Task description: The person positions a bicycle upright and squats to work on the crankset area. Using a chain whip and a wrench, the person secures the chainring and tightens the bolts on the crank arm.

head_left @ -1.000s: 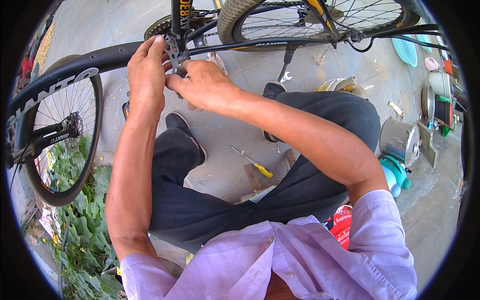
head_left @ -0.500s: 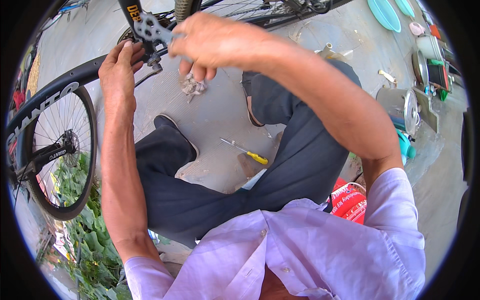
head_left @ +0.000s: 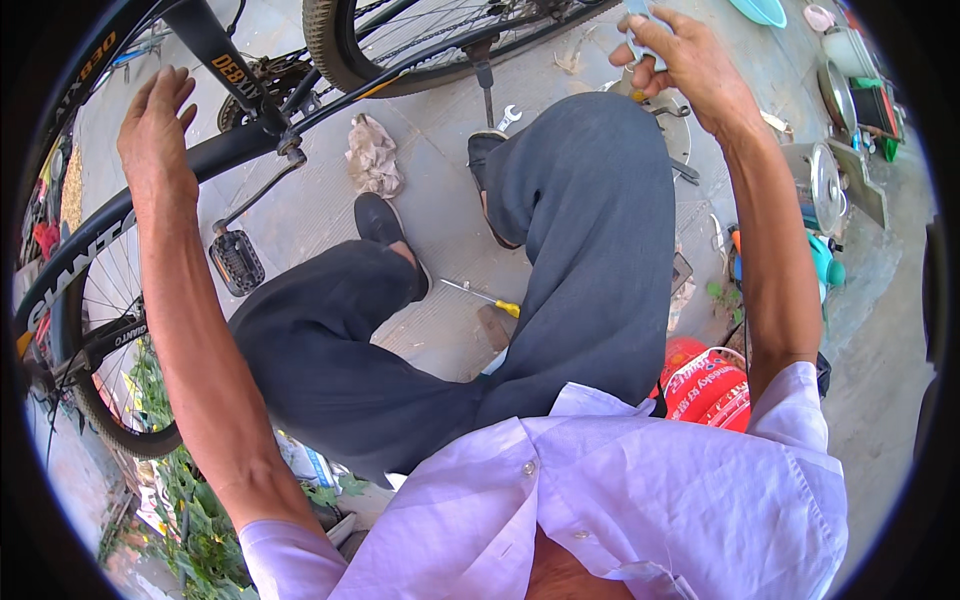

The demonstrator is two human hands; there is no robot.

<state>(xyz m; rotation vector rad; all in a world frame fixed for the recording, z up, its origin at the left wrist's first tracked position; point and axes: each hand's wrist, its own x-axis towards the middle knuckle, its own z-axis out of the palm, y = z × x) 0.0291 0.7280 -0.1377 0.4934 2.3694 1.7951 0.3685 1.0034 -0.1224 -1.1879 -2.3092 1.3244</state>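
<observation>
My right hand (head_left: 690, 65) is raised at the upper right, away from the bicycle. Its fingers close on a flat grey metal wrench (head_left: 648, 38), partly hidden by the fingers. My left hand (head_left: 155, 130) is at the upper left with fingers and thumb apart and nothing in it. It is close to the black bicycle frame (head_left: 235, 147); whether it touches, I cannot tell. A crank arm (head_left: 262, 192) slants down from the frame to a black pedal (head_left: 238, 262). Behind the frame's lower end is the chainring (head_left: 232, 115), partly covered.
A crumpled rag (head_left: 372, 158) lies on the floor before my feet. Between my legs is a yellow-handled screwdriver (head_left: 485, 298); an open-ended wrench (head_left: 509, 118) lies by my right shoe. A red bucket (head_left: 705, 385), a metal pot (head_left: 825, 190) and basins are at the right.
My right hand has swung right, away from the crank, carrying the wrench. My left hand has left the crank area, moving left. The view has shifted, showing more of the bicycle and pedal.
</observation>
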